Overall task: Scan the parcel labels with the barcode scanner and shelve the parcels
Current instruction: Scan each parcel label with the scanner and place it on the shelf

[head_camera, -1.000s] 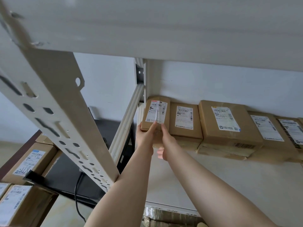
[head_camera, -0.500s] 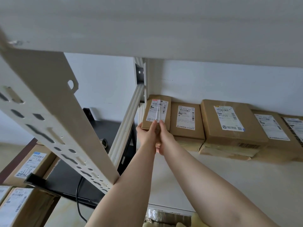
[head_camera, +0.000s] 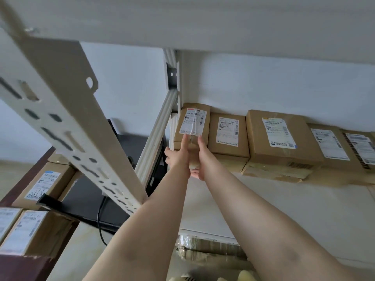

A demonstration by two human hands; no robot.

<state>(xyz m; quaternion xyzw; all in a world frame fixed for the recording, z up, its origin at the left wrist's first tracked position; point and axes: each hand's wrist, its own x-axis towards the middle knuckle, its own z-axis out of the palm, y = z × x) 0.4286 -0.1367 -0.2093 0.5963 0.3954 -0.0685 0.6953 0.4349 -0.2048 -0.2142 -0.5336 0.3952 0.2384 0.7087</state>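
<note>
A small brown cardboard parcel [head_camera: 192, 122] with a white label lies at the far left end of the white shelf [head_camera: 284, 209], against the back wall. Both my hands hold its near end. My left hand [head_camera: 178, 157] has its index finger straight on top, touching the label's lower edge, with the thumb out to the left. My right hand [head_camera: 200, 159] also lays its index finger on top, while its other fingers curl under the front. No barcode scanner is in view.
Several labelled parcels [head_camera: 278, 134] line the same shelf to the right, one [head_camera: 228, 130] touching the held parcel. A perforated shelf upright [head_camera: 67, 122] crosses the left foreground. More parcels [head_camera: 44, 183] and a black device with a cable [head_camera: 85, 199] sit on a dark table at lower left.
The parcel has slid a little further back on the shelf. My two hands have drawn closer together on its near end.
</note>
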